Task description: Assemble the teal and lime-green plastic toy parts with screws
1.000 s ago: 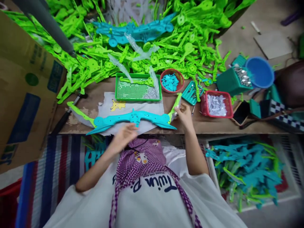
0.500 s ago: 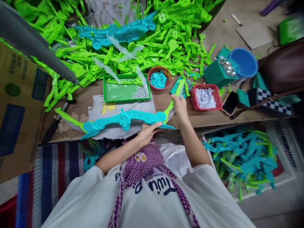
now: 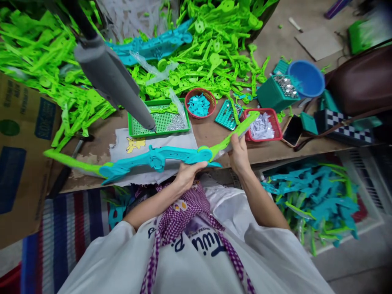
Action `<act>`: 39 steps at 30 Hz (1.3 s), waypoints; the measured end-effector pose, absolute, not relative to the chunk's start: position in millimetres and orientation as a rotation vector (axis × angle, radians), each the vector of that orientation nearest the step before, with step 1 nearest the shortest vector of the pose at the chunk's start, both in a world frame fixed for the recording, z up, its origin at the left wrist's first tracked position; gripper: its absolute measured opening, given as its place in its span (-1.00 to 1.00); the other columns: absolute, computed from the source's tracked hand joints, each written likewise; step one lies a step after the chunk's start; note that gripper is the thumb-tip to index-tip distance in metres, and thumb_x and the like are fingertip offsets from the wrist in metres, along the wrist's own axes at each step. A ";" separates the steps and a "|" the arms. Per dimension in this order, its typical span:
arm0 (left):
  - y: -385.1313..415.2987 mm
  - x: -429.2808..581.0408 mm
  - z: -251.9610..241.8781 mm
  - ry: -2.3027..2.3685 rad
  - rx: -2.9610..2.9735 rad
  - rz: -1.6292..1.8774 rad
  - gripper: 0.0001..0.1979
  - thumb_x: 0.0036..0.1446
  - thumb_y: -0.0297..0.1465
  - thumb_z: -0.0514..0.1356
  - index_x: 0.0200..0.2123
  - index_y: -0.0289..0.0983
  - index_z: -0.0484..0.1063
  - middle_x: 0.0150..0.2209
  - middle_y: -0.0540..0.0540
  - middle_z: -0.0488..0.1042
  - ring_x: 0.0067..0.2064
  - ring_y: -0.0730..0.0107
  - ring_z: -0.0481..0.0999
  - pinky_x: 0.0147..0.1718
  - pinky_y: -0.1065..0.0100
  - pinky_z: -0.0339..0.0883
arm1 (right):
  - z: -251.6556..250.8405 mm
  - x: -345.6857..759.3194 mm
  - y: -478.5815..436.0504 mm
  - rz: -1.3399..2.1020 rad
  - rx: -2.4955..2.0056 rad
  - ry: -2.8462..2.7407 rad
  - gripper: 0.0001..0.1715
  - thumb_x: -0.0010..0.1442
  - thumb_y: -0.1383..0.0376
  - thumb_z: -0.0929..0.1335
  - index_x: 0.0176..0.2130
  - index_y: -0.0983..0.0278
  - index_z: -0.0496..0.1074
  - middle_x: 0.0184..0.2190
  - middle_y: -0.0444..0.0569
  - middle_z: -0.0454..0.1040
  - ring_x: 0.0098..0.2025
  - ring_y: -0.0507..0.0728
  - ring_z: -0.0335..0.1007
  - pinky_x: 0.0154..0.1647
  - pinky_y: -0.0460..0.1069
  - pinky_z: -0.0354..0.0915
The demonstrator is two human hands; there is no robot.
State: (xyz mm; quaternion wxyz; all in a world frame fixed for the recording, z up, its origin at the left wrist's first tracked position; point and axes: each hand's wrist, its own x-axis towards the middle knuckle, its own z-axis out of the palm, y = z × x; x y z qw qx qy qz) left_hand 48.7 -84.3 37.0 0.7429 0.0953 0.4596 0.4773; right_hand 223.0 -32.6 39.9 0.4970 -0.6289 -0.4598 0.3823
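A long toy bow lies across the table's front edge, with a turquoise body [image 3: 174, 154] and a bright green limb at each end. My left hand [image 3: 189, 173] grips the turquoise body near its right end, thumb on top. My right hand [image 3: 239, 153] is closed around the right green limb [image 3: 226, 141], which points up and to the right, its tip over a red basket. The left green limb [image 3: 73, 163] reaches out past a grey cloth [image 3: 180, 141] that lies under the bow.
A grey power screwdriver [image 3: 119, 77] hangs over the green tray [image 3: 131, 126]. Behind are piled green parts [image 3: 214, 61]. A red basket of blue pieces [image 3: 200, 105], a red basket of white pieces [image 3: 262, 125] and a teal screw box [image 3: 266, 96] stand right. A crate of bows [image 3: 315, 200] is lower right.
The right green limb has swung outward and down to the right with my right hand. The left limb is straighter outward too. The screwdriver appears farther right and lower in view.
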 end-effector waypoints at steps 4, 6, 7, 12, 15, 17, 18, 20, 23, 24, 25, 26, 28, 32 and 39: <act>-66.9 47.1 19.0 1.016 0.363 1.125 -0.55 -0.40 -0.40 0.57 -0.34 -0.22 0.54 -0.32 -0.01 0.64 -0.15 0.26 0.62 0.10 0.17 0.39 | 46.0 215.6 -37.1 1.070 -1.408 -0.983 -0.44 0.09 -0.16 0.40 -0.08 0.13 0.38 -0.23 -0.09 0.40 -0.22 0.08 0.43 -0.28 -0.02 0.47; -61.8 40.5 13.1 1.018 0.427 1.133 -0.53 -0.34 -0.38 0.56 -0.27 -0.23 0.56 -0.27 -0.04 0.64 -0.09 0.26 0.60 0.13 0.21 0.36 | 42.8 208.0 -33.3 1.074 -1.374 -0.937 -0.45 0.03 -0.08 0.46 -0.09 0.15 0.38 -0.27 -0.13 0.37 -0.28 0.06 0.40 -0.34 -0.03 0.47; -63.5 33.9 12.4 1.021 0.454 1.106 -0.52 -0.31 -0.36 0.56 -0.23 -0.24 0.56 -0.24 -0.06 0.65 -0.06 0.26 0.60 0.13 0.22 0.36 | 39.8 204.6 -30.8 1.075 -1.356 -0.909 -0.44 0.00 -0.05 0.48 -0.10 0.15 0.38 -0.29 -0.14 0.37 -0.30 0.06 0.40 -0.34 -0.03 0.48; -115.1 -38.9 31.6 1.025 1.025 0.786 -0.66 0.04 -0.27 0.42 -0.10 -0.25 0.59 -0.10 -0.19 0.64 -0.11 0.19 0.64 -0.06 0.18 0.51 | 19.9 200.4 -21.8 1.135 -1.306 -0.773 -0.46 -0.07 0.01 0.52 -0.15 0.15 0.36 -0.35 -0.19 0.42 -0.31 0.08 0.50 -0.29 0.01 0.51; -139.2 -97.6 47.4 1.371 1.723 1.012 -0.82 0.22 -0.34 0.31 -0.10 -0.17 0.59 -0.06 -0.14 0.62 -0.01 0.21 0.60 0.06 0.14 0.46 | 12.0 204.9 -19.7 1.141 -1.302 -0.772 -0.50 -0.08 0.04 0.52 -0.20 0.15 0.36 -0.38 -0.21 0.46 -0.33 0.08 0.53 -0.27 0.02 0.51; -136.1 -131.3 51.9 1.699 1.999 1.076 -0.72 0.22 -0.32 0.31 0.00 -0.19 0.55 0.03 -0.20 0.57 0.11 0.12 0.53 0.15 0.07 0.38 | 10.3 206.1 -18.2 1.129 -1.306 -0.773 -0.53 -0.07 0.07 0.52 -0.21 0.15 0.36 -0.39 -0.22 0.46 -0.34 0.08 0.52 -0.25 0.03 0.51; -130.1 -145.0 51.9 1.811 2.091 1.020 -0.65 0.22 -0.29 0.32 0.07 -0.21 0.52 0.08 -0.24 0.54 0.15 0.05 0.50 0.17 0.03 0.35 | 10.5 205.6 -17.6 1.124 -1.308 -0.768 -0.54 -0.07 0.08 0.51 -0.21 0.15 0.36 -0.40 -0.23 0.45 -0.34 0.09 0.53 -0.25 0.04 0.51; -115.2 -165.0 48.7 1.849 2.238 0.818 -0.62 0.27 -0.25 0.27 0.12 -0.23 0.49 0.05 -0.26 0.55 0.12 0.02 0.52 0.13 0.04 0.35 | 12.2 202.7 -17.8 1.119 -1.309 -0.754 -0.55 -0.08 0.10 0.50 -0.22 0.15 0.35 -0.42 -0.23 0.44 -0.34 0.10 0.53 -0.23 0.06 0.51; -100.2 -177.0 42.2 1.795 2.311 0.631 -0.69 0.32 -0.28 0.19 0.07 -0.21 0.53 -0.07 -0.20 0.62 -0.02 0.08 0.59 0.00 0.12 0.39 | 15.2 196.8 -21.6 1.088 -1.280 -0.731 -0.59 -0.10 0.14 0.47 -0.24 0.16 0.33 -0.44 -0.23 0.44 -0.33 0.11 0.54 -0.20 0.09 0.51; -98.4 -177.5 40.9 1.796 2.306 0.612 -0.71 0.32 -0.29 0.19 0.06 -0.20 0.54 -0.08 -0.19 0.63 -0.03 0.09 0.59 -0.02 0.13 0.38 | 15.6 195.2 -23.1 1.072 -1.268 -0.720 -0.60 -0.10 0.16 0.46 -0.25 0.17 0.32 -0.44 -0.23 0.44 -0.33 0.11 0.55 -0.19 0.10 0.50; -97.9 -176.8 40.1 1.804 2.298 0.605 -0.71 0.32 -0.29 0.19 0.05 -0.20 0.55 -0.08 -0.19 0.64 -0.03 0.09 0.59 -0.03 0.13 0.38 | 15.5 194.2 -24.3 1.058 -1.261 -0.709 -0.61 -0.10 0.17 0.45 -0.25 0.17 0.32 -0.44 -0.23 0.44 -0.33 0.11 0.55 -0.19 0.10 0.50; -97.9 -175.5 40.0 1.810 2.292 0.604 -0.72 0.32 -0.30 0.19 0.04 -0.20 0.56 -0.08 -0.19 0.64 -0.03 0.09 0.59 -0.03 0.13 0.38 | 15.0 193.6 -24.7 1.048 -1.261 -0.702 -0.63 -0.10 0.17 0.44 -0.26 0.18 0.32 -0.44 -0.22 0.44 -0.33 0.11 0.54 -0.20 0.10 0.50; -97.6 -172.1 41.1 1.823 2.281 0.601 -0.72 0.31 -0.30 0.20 0.03 -0.21 0.57 -0.08 -0.19 0.64 -0.03 0.09 0.59 -0.03 0.14 0.37 | 13.2 193.7 -23.0 1.032 -1.284 -0.697 -0.65 -0.10 0.17 0.43 -0.28 0.18 0.33 -0.45 -0.19 0.44 -0.33 0.12 0.54 -0.24 0.09 0.50; -91.6 -169.6 44.4 1.855 2.253 0.570 -0.73 0.30 -0.31 0.22 0.03 -0.23 0.56 -0.06 -0.18 0.64 -0.03 0.10 0.59 -0.04 0.15 0.35 | 8.8 193.4 -13.0 1.020 -1.318 -0.694 -0.69 -0.10 0.16 0.44 -0.34 0.16 0.33 -0.47 -0.16 0.43 -0.39 0.13 0.50 -0.31 0.09 0.49; -95.7 -174.7 42.3 1.780 2.321 0.681 -0.73 0.33 -0.25 0.20 -0.01 -0.22 0.58 -0.13 -0.15 0.66 -0.08 0.15 0.61 -0.08 0.19 0.34 | 5.4 195.8 -18.7 1.046 -1.344 -0.718 -0.53 -0.05 0.01 0.49 -0.22 0.17 0.36 -0.40 -0.19 0.44 -0.37 0.07 0.50 -0.29 0.06 0.53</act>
